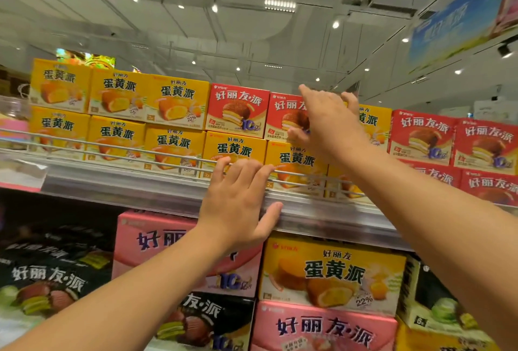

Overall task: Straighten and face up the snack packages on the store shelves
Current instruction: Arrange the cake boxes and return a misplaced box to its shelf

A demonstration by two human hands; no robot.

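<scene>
Red pie box (286, 115), top tier of the upper shelf, about 12 o'clock in view, second red one in a short run that sits on a row of yellow boxes. It looks roughly square to its red neighbour (237, 109) at its 9 o'clock; a yellow box (372, 123) sits just at its 3 o'clock, partly hidden.

Right hand (328, 118) is up against the red box front, fingers spread and fairly straight, thumb low at the box's lower right corner. Looks like a flat press or a reach over the top edge; whether any finger hooks behind the box, cannot tell. Left hand (241, 199) rests on the wire rail (112, 149) and the shelf edge strip (140, 191), fingers draped over the rail, thumb on the strip, seemingly bracing rather than gripping hard.

Handling guess: thin cardboard carton, light, stiff enough to slide, corners dent easily, glossy face a bit slippery. Best hold is probably both side edges or top edge plus front, then nudge flush with the row.

At 6 o'clock, lower shelf: pink box (157, 238), larger yellow box (330, 275), black boxes (47, 275) at 8 o'clock. More red boxes (420, 137) at 3 o'clock.
</scene>
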